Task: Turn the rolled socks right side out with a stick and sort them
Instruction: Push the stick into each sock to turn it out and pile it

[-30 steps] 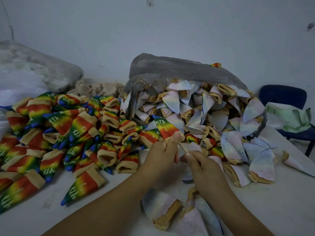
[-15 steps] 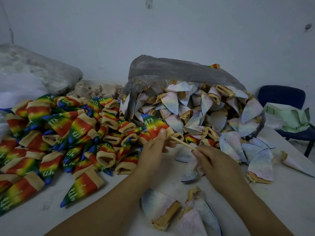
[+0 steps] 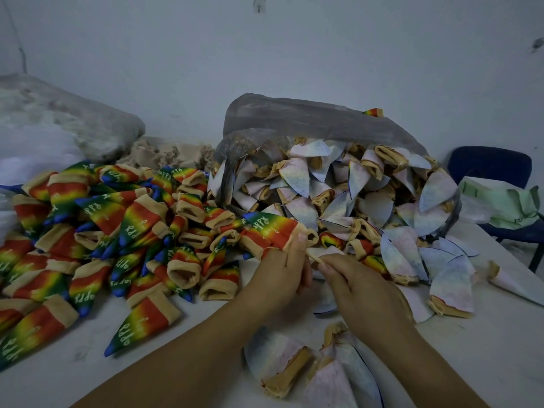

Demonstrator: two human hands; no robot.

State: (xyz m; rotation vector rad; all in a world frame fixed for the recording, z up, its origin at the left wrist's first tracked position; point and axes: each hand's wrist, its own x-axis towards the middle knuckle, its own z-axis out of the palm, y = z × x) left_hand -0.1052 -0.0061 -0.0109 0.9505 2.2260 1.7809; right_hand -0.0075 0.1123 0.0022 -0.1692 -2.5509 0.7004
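Clamping your left hand (image 3: 276, 278) fingers on the rainbow sock (image 3: 273, 231), you pinch the thin stick (image 3: 312, 257) in your right hand (image 3: 362, 290) fingers, just beside them.

My view across the tabletop (image 3: 500, 334):
Turned socks (image 3: 97, 231) lie left; the plastic bag (image 3: 309, 122) spilling inside-out socks (image 3: 353, 195) sits behind right, a chair (image 3: 488, 166) beyond it.

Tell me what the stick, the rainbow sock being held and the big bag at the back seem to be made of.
Stick: pale tan, matte, thin and straight; probably wood or bamboo.
Sock: soft knitted fabric, matte, with a beige cuff and printed rainbow colours; the fibre cannot be told.
Bag: thin grey plastic film, translucent and slightly glossy, crinkled over the pale socks inside.
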